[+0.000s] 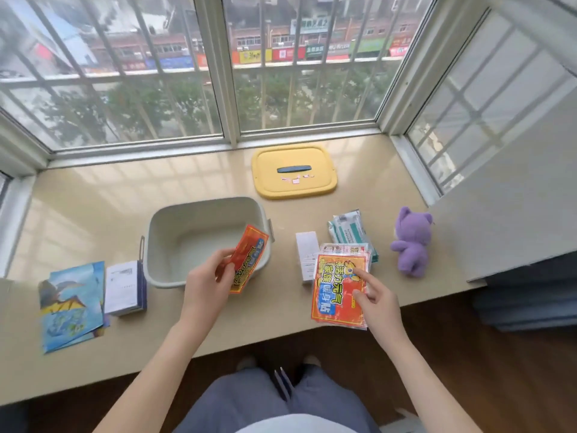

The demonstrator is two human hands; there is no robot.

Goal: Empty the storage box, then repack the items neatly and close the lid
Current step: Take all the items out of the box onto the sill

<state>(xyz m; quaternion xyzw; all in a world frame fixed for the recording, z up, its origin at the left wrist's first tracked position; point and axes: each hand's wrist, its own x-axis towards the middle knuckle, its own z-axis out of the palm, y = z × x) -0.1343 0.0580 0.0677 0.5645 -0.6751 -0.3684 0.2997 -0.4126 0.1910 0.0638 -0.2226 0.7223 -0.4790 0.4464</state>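
A pale grey storage box point(162, 226) stands open and empty on the beige sill. Its yellow lid point(324, 182) lies flat behind it, near the window. My left hand point(207, 282) is shut on a red-orange packet point(251, 257), held tilted over the box's front right corner. My right hand point(374, 296) rests its fingertips on a stack of red-orange packets point(337, 295) lying right of the box.
A white carton point(307, 254), green-white wipe packs point(349, 228) and a purple plush bear point(411, 242) lie at the right. At the left sit a small white book point(123, 287) and blue picture sheets point(73, 304). Window frames close the back and the sides.
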